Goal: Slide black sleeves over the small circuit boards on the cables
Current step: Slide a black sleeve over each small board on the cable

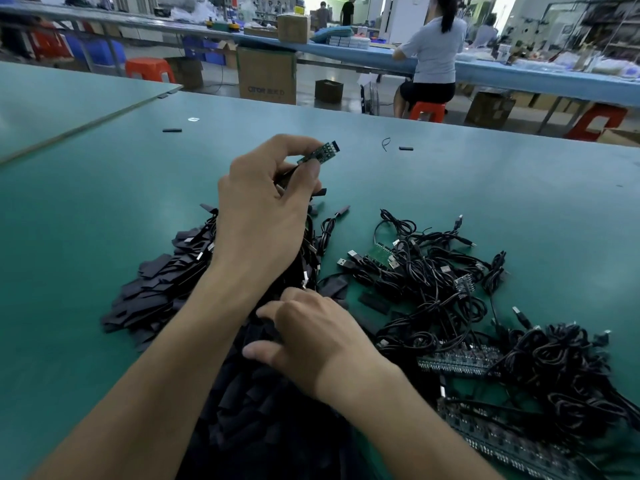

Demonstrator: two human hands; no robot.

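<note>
Right of the pile of black sleeves (156, 299) sprawls a tangle of cables (433, 271), with strips of boards (460, 363) nearer you. Your left hand (263, 216) pinches a small green circuit board (320, 153), bare, above the pile's far edge. Your right hand (311, 341) rests on the pile with fingers curled in; I cannot tell whether it grips a sleeve.

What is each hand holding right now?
Left hand: pinches a bare circuit board.
Right hand: fingers curled into the sleeve pile; grip cannot be told.

Cardboard box (266, 76): printed "CITOR", rest too blurred.
</note>
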